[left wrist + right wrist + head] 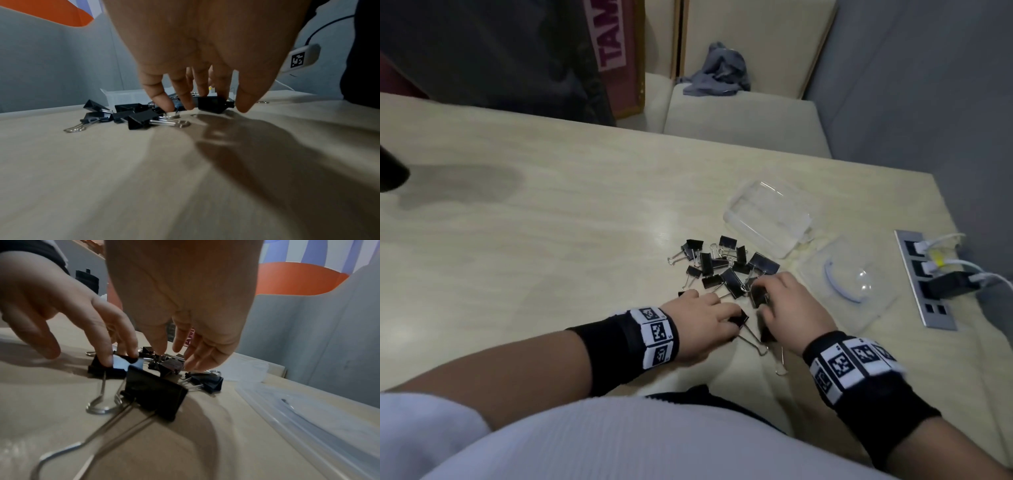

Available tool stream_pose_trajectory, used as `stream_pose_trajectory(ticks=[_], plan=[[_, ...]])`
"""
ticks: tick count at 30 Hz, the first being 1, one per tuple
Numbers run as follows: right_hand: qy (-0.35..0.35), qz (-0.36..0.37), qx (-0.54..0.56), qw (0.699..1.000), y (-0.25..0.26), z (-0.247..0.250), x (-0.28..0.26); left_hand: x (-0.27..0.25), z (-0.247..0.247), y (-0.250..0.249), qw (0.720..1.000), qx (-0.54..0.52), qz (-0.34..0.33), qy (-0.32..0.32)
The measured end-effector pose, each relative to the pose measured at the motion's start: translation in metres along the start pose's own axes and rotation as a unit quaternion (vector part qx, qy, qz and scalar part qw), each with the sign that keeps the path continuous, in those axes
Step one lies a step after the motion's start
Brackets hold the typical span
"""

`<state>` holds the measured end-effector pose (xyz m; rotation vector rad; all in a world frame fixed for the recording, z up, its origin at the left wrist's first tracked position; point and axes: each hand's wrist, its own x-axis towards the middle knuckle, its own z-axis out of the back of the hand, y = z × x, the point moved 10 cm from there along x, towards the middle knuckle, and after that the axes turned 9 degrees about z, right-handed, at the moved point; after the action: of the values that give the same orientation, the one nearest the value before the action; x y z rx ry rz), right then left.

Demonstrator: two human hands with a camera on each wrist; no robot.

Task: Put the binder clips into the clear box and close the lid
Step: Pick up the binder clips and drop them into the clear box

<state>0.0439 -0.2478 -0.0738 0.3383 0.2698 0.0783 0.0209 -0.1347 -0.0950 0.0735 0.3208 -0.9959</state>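
Nearest me, a big clip (156,393) lies on the tabletop just under my right wrist, its wire handles pointing back toward the near edge. My left hand (702,322) is low over the tabletop, fingertips (107,359) pressing down on a black clip (738,320); the fingers are bent over it with the thumb held apart, not closed round it. My right hand (789,305) is just beside the left, nearly touching it, fingers hanging loosely curved with their tips at a small clip (171,365) at the near side of the pile; I cannot tell whether they have hold of it. Past both hands the pile of clips (722,263) lies loose on the tabletop, black bodies and wire handles overlapping, toward the right half. To the right of the pile the clear lid (849,287) lies flat, separate from the box, near the right edge. Just beyond the pile and behind the lid stands the box (767,219), open, with no clips showing in it. At the right edge a socket strip (924,281) sits set into the tabletop with white plugs and a black adapter in it. Beyond the far edge, a grey cloth (719,70) lies crumpled on a seat.
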Motion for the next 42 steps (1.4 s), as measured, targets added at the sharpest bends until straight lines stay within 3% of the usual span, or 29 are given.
stream_pose_trajectory(ticks=[7,14,20,26,36,42], plan=[[0.040,-0.008,-0.010,0.999,-0.006,-0.015,0.008,0.002,-0.006,0.030,0.993,-0.062,0.086,0.042],[0.063,-0.018,-0.035,0.997,-0.013,-0.014,0.006,0.004,-0.007,0.035,0.989,-0.059,0.110,0.085],[0.019,-0.013,0.090,0.996,-0.018,-0.005,-0.007,0.011,0.028,0.059,0.977,-0.135,0.162,0.022],[0.042,-0.014,0.084,0.995,-0.022,-0.012,-0.010,0.053,0.065,0.100,0.963,-0.161,0.217,-0.005],[0.066,0.002,0.050,0.997,-0.011,-0.020,-0.014,0.108,0.061,0.113,0.944,-0.149,0.274,0.105],[0.073,0.017,0.158,0.985,-0.007,-0.013,-0.020,0.089,0.055,0.103,0.948,-0.113,0.256,0.155]])
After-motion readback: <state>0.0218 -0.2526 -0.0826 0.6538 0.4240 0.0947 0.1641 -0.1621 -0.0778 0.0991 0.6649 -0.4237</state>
